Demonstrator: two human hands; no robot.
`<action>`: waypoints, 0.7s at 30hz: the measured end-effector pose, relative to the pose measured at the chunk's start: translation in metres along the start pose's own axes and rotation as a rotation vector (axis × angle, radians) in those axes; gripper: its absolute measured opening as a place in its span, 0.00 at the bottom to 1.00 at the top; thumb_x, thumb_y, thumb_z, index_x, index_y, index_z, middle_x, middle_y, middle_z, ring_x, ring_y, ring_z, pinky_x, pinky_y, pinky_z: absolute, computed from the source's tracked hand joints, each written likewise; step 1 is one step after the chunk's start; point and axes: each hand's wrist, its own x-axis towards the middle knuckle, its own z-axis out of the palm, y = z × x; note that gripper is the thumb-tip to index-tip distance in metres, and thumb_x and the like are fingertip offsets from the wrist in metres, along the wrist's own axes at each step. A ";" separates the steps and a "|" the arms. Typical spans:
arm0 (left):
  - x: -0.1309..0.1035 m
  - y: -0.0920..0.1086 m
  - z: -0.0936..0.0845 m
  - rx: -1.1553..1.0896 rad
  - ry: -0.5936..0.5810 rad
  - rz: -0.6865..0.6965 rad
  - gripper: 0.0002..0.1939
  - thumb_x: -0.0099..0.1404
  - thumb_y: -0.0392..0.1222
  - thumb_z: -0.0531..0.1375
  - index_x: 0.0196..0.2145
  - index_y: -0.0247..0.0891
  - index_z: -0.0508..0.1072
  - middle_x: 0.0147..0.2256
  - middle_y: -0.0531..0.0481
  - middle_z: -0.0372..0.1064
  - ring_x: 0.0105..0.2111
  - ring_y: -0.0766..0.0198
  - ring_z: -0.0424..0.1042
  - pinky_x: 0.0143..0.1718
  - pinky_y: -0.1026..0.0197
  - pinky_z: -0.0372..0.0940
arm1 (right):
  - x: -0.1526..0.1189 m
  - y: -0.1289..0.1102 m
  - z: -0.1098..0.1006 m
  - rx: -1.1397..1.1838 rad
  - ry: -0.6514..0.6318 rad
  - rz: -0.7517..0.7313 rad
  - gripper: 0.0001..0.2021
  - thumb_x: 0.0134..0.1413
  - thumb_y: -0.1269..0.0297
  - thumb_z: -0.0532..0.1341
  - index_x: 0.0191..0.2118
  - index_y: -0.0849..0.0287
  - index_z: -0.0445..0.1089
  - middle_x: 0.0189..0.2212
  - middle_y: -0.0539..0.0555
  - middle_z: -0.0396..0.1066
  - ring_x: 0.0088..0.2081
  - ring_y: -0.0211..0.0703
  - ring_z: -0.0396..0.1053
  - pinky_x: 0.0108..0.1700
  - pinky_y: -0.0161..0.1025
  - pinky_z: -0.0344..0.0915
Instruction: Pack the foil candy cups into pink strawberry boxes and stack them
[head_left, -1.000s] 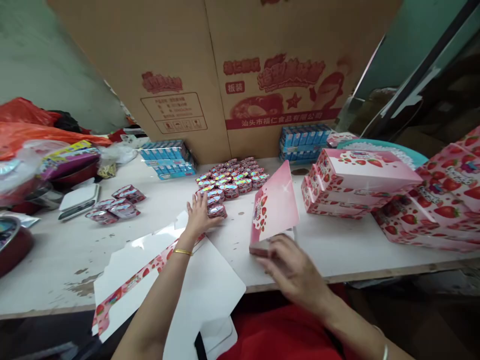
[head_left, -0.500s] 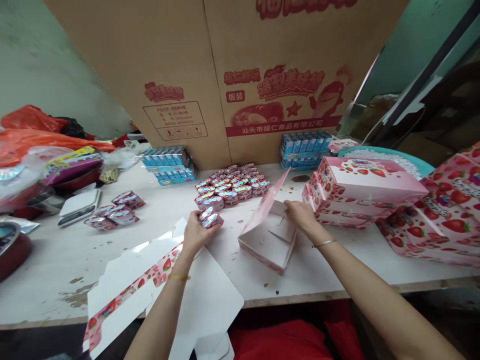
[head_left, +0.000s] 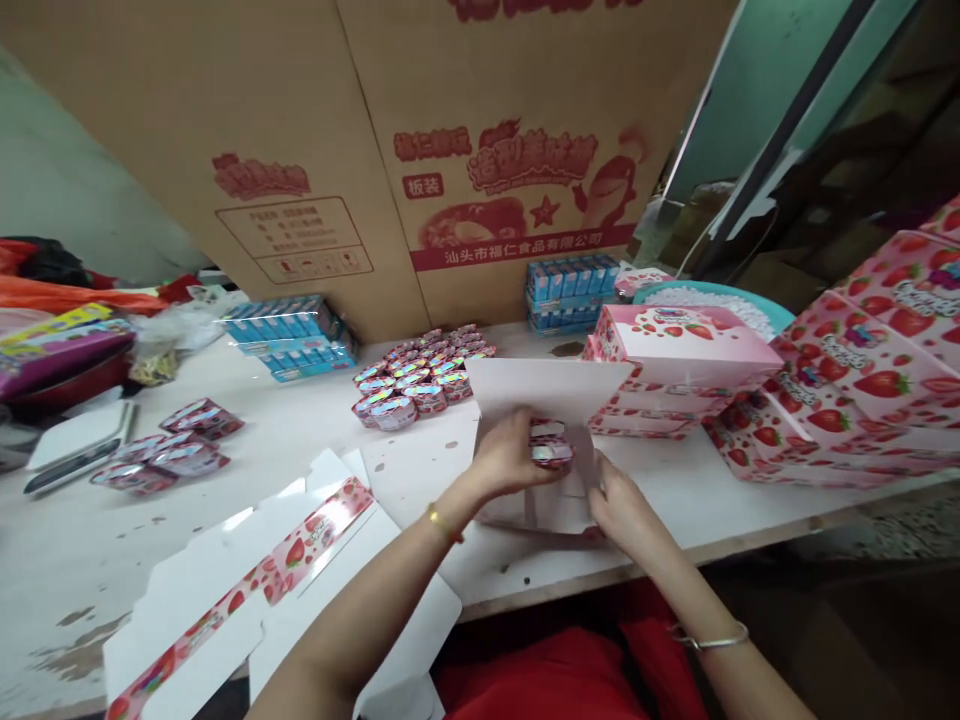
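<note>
My left hand (head_left: 504,458) is closed on a pair of small shiny candy packs (head_left: 551,445) and reaches inside an open pink carton (head_left: 544,385). The carton's white lid stands up at the back. At the carton's right wall, my right hand (head_left: 619,500) grips the edge with fingers curled. Rows of the same shiny packs (head_left: 429,372) stand on the table behind and to the left. Flat strawberry-printed carton blanks (head_left: 300,550) lie left of the carton, below my left forearm.
Closed strawberry boxes (head_left: 682,350) are stacked at right, with larger stacks (head_left: 862,370) beyond. Blue packs (head_left: 292,335) stand at the back before a tall brown cardboard box (head_left: 390,100). A few loose packs (head_left: 169,450) and a white scale (head_left: 79,440) lie left. A teal basin (head_left: 772,310) holds white pieces.
My left hand has carried the packs rightward from the table into the carton. The carton has turned, its lid now upright at the back, and my right hand has shifted to its near right side.
</note>
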 end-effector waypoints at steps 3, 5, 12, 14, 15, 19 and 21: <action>0.030 0.000 0.023 0.202 -0.121 0.163 0.34 0.49 0.51 0.72 0.51 0.37 0.68 0.50 0.38 0.69 0.50 0.46 0.70 0.49 0.48 0.66 | -0.007 0.014 0.000 0.003 0.095 0.033 0.32 0.48 0.72 0.52 0.62 0.63 0.62 0.47 0.63 0.76 0.49 0.53 0.75 0.51 0.44 0.72; 0.033 -0.003 0.016 0.200 -0.169 0.344 0.25 0.55 0.49 0.69 0.47 0.38 0.71 0.49 0.40 0.69 0.50 0.50 0.70 0.49 0.52 0.66 | -0.011 0.023 -0.001 0.012 0.122 0.060 0.31 0.49 0.71 0.52 0.62 0.65 0.63 0.48 0.64 0.76 0.49 0.54 0.75 0.51 0.46 0.72; 0.050 -0.083 -0.074 0.308 0.431 0.127 0.17 0.67 0.51 0.55 0.45 0.38 0.73 0.46 0.38 0.72 0.50 0.51 0.69 0.53 0.49 0.62 | -0.019 0.040 -0.001 0.063 0.099 0.112 0.35 0.49 0.64 0.50 0.65 0.68 0.58 0.59 0.68 0.67 0.60 0.58 0.67 0.60 0.53 0.66; 0.067 -0.117 -0.082 0.505 0.408 -0.068 0.34 0.61 0.59 0.60 0.58 0.34 0.66 0.62 0.31 0.59 0.64 0.39 0.54 0.63 0.38 0.50 | -0.019 0.038 -0.003 0.088 0.085 0.108 0.36 0.49 0.62 0.51 0.66 0.67 0.57 0.61 0.67 0.64 0.62 0.58 0.63 0.63 0.55 0.62; 0.074 -0.131 -0.081 0.590 0.338 -0.127 0.42 0.58 0.61 0.62 0.62 0.33 0.62 0.66 0.30 0.51 0.68 0.35 0.46 0.65 0.33 0.41 | -0.018 0.035 -0.004 0.100 0.077 0.105 0.36 0.49 0.62 0.50 0.67 0.66 0.56 0.62 0.66 0.64 0.63 0.58 0.62 0.64 0.56 0.61; 0.087 -0.166 -0.058 0.789 0.155 -0.170 0.41 0.59 0.56 0.62 0.64 0.32 0.59 0.69 0.30 0.45 0.70 0.36 0.38 0.66 0.31 0.27 | -0.014 0.030 -0.013 0.145 0.028 0.096 0.33 0.53 0.58 0.50 0.65 0.59 0.59 0.60 0.61 0.66 0.61 0.55 0.64 0.62 0.53 0.63; 0.086 -0.170 -0.047 0.821 0.191 -0.178 0.37 0.61 0.49 0.61 0.64 0.30 0.60 0.68 0.28 0.48 0.69 0.37 0.42 0.67 0.32 0.27 | -0.012 0.032 -0.014 0.148 0.026 0.093 0.31 0.55 0.56 0.50 0.63 0.59 0.62 0.60 0.62 0.66 0.61 0.55 0.64 0.62 0.53 0.63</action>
